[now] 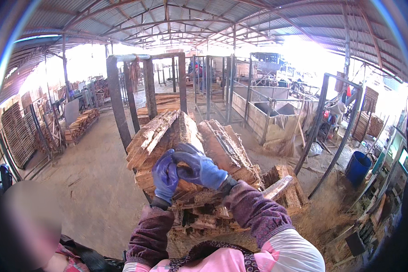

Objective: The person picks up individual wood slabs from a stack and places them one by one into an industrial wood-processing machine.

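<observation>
Fingers (186, 156) of the right hand (199, 168) curled together over the left hand (165, 177), both in blue gloves; looked pressed glove on glove, perhaps tugging one snug, with no wood seen clamped between them, though the undersides stayed hidden. Left fingers folded shut too, tucked under the right palm. Directly behind both hands, at twelve o'clock, lay the pile of rough wood slabs (177, 136), bark-edged and splintery, stacked loose on a low heap of offcuts (204, 217). At two o'clock of the hands, another thick slab (226, 149), leaning against the first. Judged stiff and fairly heavy, dry and flaky at the surface, likely to shed splinters and crumble at the bark; not slippery, rather grabby against gloves. Best taken by the long sawn edges near mid-length, one hand each side, away from the ragged ends. Further out, at eleven o'clock, dark steel posts (115, 99); at three o'clock, a blue barrel (357, 167) on the dusty floor (90, 181).
</observation>
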Action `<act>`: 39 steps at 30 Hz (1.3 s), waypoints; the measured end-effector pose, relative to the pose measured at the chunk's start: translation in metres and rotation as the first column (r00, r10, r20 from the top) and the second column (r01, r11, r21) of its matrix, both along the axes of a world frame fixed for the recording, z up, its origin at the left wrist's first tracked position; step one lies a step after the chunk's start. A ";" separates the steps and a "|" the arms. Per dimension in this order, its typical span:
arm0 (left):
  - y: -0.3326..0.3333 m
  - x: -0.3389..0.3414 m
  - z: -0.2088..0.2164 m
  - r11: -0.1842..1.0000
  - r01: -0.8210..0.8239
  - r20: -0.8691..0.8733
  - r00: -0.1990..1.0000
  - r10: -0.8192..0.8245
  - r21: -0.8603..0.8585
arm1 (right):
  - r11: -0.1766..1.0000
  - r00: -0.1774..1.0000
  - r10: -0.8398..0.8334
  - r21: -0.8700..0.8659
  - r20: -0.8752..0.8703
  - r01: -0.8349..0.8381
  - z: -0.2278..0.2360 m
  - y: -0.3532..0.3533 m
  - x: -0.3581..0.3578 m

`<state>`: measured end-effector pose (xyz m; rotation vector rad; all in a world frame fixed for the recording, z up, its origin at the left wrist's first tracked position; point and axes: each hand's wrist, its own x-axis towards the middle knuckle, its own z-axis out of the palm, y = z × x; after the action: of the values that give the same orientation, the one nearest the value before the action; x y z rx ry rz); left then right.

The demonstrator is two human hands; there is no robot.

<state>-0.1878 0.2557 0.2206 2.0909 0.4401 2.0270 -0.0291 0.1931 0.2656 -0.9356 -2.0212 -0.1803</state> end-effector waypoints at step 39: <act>-0.068 0.002 0.068 0.972 -0.232 -0.182 0.955 0.236 0.043 | 0.893 0.890 -0.449 -0.079 -0.079 0.444 -0.001 0.008 0.026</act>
<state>-0.1863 0.1881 0.2883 2.3513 0.7330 1.9680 -0.0028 0.2012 0.2642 -1.4148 -1.7032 -0.3217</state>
